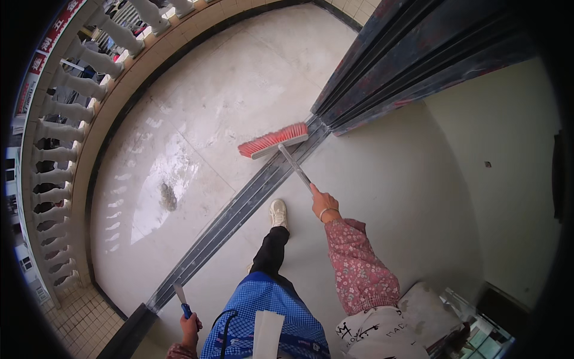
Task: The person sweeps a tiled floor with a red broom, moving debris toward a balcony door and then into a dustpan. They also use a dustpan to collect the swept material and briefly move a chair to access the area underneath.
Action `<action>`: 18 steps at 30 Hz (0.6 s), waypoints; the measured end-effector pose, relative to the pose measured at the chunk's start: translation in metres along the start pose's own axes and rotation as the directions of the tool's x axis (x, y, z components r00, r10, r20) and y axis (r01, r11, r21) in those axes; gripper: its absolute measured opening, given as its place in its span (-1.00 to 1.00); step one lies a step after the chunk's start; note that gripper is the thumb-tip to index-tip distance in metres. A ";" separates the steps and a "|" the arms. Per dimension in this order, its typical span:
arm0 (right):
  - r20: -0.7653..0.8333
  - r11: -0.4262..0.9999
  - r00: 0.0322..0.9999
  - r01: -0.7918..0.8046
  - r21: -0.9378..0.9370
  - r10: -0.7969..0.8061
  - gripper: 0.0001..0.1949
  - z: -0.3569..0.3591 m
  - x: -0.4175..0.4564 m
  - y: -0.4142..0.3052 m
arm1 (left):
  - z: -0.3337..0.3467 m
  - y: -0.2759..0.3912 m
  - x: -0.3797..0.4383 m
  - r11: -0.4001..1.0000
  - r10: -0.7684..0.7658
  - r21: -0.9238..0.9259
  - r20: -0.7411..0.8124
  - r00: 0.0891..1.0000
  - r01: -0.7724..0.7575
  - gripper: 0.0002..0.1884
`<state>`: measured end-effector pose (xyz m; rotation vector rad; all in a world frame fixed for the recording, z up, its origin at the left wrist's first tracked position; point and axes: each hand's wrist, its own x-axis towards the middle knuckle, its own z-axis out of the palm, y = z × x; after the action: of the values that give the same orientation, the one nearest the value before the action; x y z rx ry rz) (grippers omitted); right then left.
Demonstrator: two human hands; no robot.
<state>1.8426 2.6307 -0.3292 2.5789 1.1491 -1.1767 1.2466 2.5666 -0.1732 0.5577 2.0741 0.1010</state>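
My right hand (326,204), a bracelet at its wrist, grips the pale handle of a push broom (277,141). The broom's red bristles lie across the dark door track (228,215) and the balcony floor beside it, near the foot of the door frame. Down at the lower left, my left hand (191,327) is closed around the blue handle of a scraper (183,301), whose metal blade points up toward the track. A small heap of grey debris (168,196) sits on the dusty balcony floor (210,89).
Dark door panels (430,58) rise at the upper right. A balustrade of white balusters (56,153) curves along the balcony's outer edge. Pale indoor floor (394,179) extends to my right. At the lower right are a stained, pale bag-like object (426,309) and glass-like panes (486,350).
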 end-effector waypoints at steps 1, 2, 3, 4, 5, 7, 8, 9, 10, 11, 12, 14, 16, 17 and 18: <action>-0.042 1.000 0.999 -0.005 -0.014 0.004 -0.51 -0.014 0.032 0.004 | 0.012 0.013 0.000 0.999 0.030 -0.011 0.020 0.999 -0.030 -0.90; -0.077 1.000 0.997 0.001 -0.025 -0.003 -0.51 -0.017 0.053 0.010 | 0.022 0.026 -0.001 0.998 0.060 -0.026 0.028 0.998 -0.059 -0.90; -0.071 0.999 0.997 -0.025 -0.023 0.024 -0.51 -0.011 0.061 0.013 | 0.026 0.036 -0.003 0.995 0.091 -0.048 0.023 0.996 -0.090 -0.90; -0.066 0.998 0.996 -0.056 -0.023 0.054 -0.50 -0.008 0.066 0.021 | 0.029 0.045 -0.007 0.994 0.100 -0.041 0.029 0.995 -0.099 -0.90; -0.063 0.996 0.994 -0.092 -0.022 0.090 -0.50 -0.005 0.069 0.033 | 0.033 0.052 -0.009 0.996 0.090 -0.032 0.040 0.995 -0.089 -0.90; 0.092 0.971 0.968 -0.239 0.028 0.235 -0.49 0.020 0.044 0.063 | 0.040 0.063 -0.016 0.998 0.062 -0.011 0.048 0.997 -0.061 -0.90; 0.169 0.947 0.935 -0.320 0.023 0.312 -0.48 0.034 0.025 0.087 | 0.043 0.067 -0.016 0.998 0.055 0.024 0.050 0.997 -0.056 -0.90; 0.234 0.929 0.907 -0.368 0.034 0.351 -0.45 0.049 -0.001 0.118 | 0.049 0.070 -0.016 0.999 0.035 0.037 0.058 0.998 -0.037 -0.90; 0.272 0.904 0.874 -0.426 0.030 0.403 -0.40 0.062 -0.032 0.150 | 0.056 0.073 -0.015 0.998 0.019 0.050 0.071 0.997 -0.022 -0.90; 0.324 0.871 0.816 -0.488 -0.061 0.479 -0.42 0.072 -0.063 0.180 | 0.064 0.079 -0.014 0.998 0.006 0.063 0.085 0.996 -0.011 -0.90; 0.395 0.851 0.765 -0.516 -0.095 0.508 -0.44 0.074 -0.091 0.199 | 0.068 0.085 -0.017 0.990 0.037 0.134 0.105 0.994 -0.051 -0.89; 0.414 0.816 0.714 -0.557 -0.152 0.565 -0.49 0.075 -0.139 0.242 | 0.082 0.097 -0.021 0.987 0.040 0.147 0.128 0.991 -0.059 -0.89; 0.450 0.784 0.669 -0.607 -0.129 0.592 -0.52 0.061 -0.169 0.271 | 0.097 0.108 -0.024 0.981 0.079 0.163 0.139 0.987 -0.101 -0.89; 0.483 0.764 0.643 -0.638 -0.092 0.595 -0.53 0.054 -0.180 0.284 | 0.102 0.113 -0.030 0.975 0.075 0.196 0.129 0.989 -0.100 -0.89; 0.444 0.769 0.667 -0.634 -0.082 0.598 -0.53 0.039 -0.192 0.296 | 0.115 0.122 -0.035 0.973 0.073 0.207 0.151 0.986 -0.104 -0.89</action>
<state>1.9334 2.2896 -0.2910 2.2372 0.0918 -1.5055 1.3993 2.6435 -0.1728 0.7672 1.9321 -0.1094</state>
